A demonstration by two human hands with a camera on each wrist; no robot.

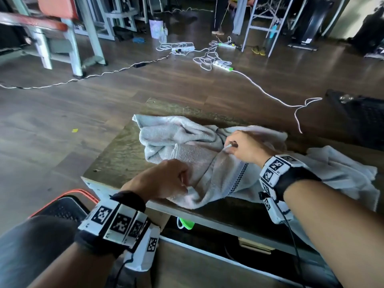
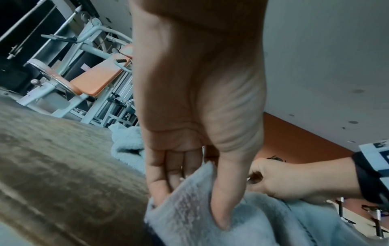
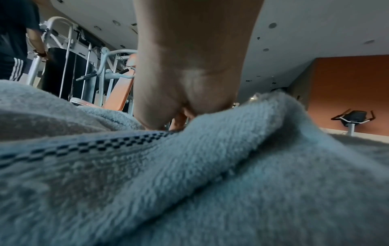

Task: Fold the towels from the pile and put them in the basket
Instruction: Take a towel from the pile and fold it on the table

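Folding barely begun: crumpled pale grey terry towel (image 1: pixel 187 150) lies unfolded on the worn tabletop (image 1: pixel 116 154), left hand (image 1: pixel 164 179) and right hand (image 1: pixel 243 148) each pinching an edge, black mesh basket (image 1: pixel 62 206) awaiting it.

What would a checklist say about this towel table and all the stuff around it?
Surface: worn wooden table, towels lying on it.
Job's things: crumpled towel being handled; another towel heaped at the right; black basket with an orange rim beside the table, low left.
Clutter: yellow scrap on the floor.
Hands: left hand pinches the towel's near edge; right hand pinches a fold further back.
Cables: white cords and power strips on the floor.
Surroundings: gym machines, someone standing far off.
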